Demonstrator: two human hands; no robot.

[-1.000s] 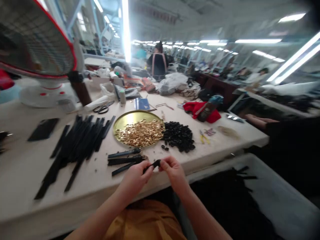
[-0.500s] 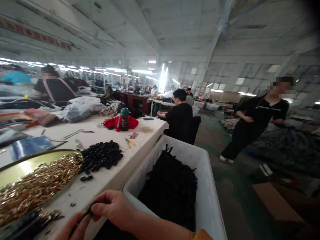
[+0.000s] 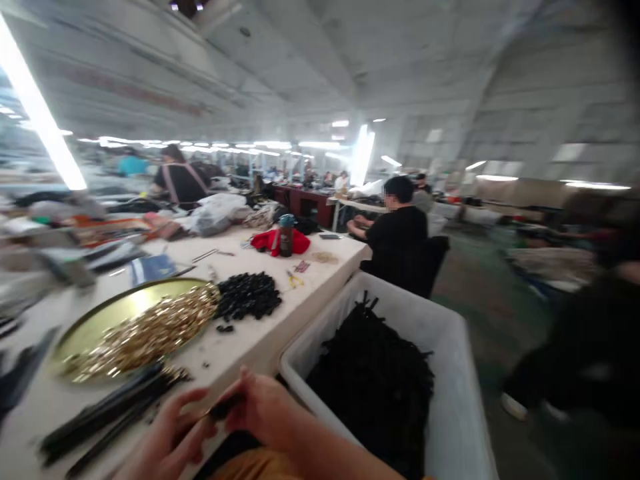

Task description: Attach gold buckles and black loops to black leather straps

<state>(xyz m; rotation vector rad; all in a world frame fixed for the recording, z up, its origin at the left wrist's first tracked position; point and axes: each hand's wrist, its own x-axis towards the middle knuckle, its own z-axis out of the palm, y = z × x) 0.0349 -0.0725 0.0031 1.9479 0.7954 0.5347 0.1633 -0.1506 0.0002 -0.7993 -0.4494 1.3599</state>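
Note:
Between my two hands, near the table's front edge, is a short black strap (image 3: 226, 405) with a small gold glint at its left end. My right hand (image 3: 267, 410) is closed and pinches the strap's right part. My left hand (image 3: 175, 430) has its bent fingers around the strap's left end, where motion blurs the detail. Beside my left hand lies a bundle of long black straps (image 3: 107, 407) with gold-coloured ends. Behind it a round gold tray (image 3: 95, 325) holds a heap of gold metal fittings (image 3: 150, 330). A pile of small black pieces (image 3: 250, 295) touches the tray's right side.
A white bin (image 3: 453, 333) full of black straps (image 3: 373, 373) stands against the table (image 3: 260, 347). Farther back are yellow-handled pliers (image 3: 295, 280), a dark bottle (image 3: 285, 240) and a red cloth (image 3: 265, 240). A co-worker (image 3: 403, 223) sits beyond; another person (image 3: 590, 340) is blurred at right.
My view has swung left, so the table and bin sit farther right. My hands have moved slightly apart, showing more of the strap. The person at right is now nearer.

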